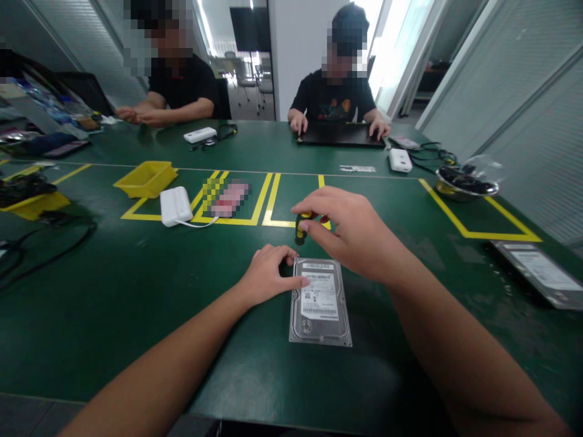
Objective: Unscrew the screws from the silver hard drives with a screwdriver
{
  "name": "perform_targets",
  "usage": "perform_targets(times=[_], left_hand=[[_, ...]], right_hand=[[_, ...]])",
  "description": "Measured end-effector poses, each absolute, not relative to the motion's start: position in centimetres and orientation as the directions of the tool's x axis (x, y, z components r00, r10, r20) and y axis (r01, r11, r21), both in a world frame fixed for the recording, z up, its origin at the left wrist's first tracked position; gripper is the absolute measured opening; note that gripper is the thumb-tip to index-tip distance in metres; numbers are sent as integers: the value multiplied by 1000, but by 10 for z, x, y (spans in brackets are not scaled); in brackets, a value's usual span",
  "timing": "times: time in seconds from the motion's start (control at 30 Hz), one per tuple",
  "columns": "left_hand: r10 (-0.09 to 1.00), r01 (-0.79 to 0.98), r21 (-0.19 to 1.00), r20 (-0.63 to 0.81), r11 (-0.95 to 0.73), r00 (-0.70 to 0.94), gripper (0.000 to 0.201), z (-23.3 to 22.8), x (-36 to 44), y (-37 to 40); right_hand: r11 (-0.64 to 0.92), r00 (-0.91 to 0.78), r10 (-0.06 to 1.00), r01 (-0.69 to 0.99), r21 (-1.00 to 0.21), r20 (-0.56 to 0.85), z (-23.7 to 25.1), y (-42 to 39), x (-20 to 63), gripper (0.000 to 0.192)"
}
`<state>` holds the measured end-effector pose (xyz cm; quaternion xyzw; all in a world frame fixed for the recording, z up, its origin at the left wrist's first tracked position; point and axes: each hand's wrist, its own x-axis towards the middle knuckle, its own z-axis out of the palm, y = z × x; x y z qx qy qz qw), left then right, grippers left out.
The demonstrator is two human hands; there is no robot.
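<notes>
A silver hard drive [319, 309] with a white label lies flat on the green table [150, 309] in front of me. My left hand [268, 276] grips its upper left part, the thumb resting on the label and the fingers at the far left corner. Above that same corner, my right hand [344, 221] holds a small black and yellow screwdriver [299, 229] nearly upright. Its thin shaft points down at the corner of the drive. Whether the tip sits in a screw is too small to tell.
A second hard drive [542, 273] lies to the right, near a metal bowl [469, 185] of dark items. Left of centre are a yellow bin [146, 179] and a white power bank [175, 206] cabled to a phone [231, 199]. Two people sit across the table, one touching a black panel [340, 135].
</notes>
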<state>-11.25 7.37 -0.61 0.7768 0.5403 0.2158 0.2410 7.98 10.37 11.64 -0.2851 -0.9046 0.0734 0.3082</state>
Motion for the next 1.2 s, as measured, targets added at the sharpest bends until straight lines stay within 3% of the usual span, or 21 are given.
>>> perform_targets(times=[0.27, 0.47, 0.6, 0.73, 0.97, 1.2], left_hand=[[944, 732, 613, 74, -298, 322, 47, -7, -113, 75], [941, 737, 602, 77, -307, 330, 47, -5, -113, 74], [941, 741, 598, 74, -307, 331, 47, -4, -113, 74], [942, 747, 591, 71, -305, 329, 47, -5, -114, 74], [940, 734, 602, 89, -315, 330, 49, -7, -114, 75], [941, 735, 603, 84, -309, 327, 48, -6, -114, 74]], right_hand=[[828, -680, 560, 489, -276, 474, 120, 101, 83, 33], [808, -664, 585, 522, -273, 465, 119, 97, 81, 22], [775, -636, 623, 582, -247, 455, 116, 97, 77, 18], [706, -569, 674, 684, -183, 472, 111, 98, 72, 29], [658, -540, 547, 750, 70, 639, 100, 102, 69, 44], [660, -538, 570, 750, 44, 621, 103, 98, 66, 41]])
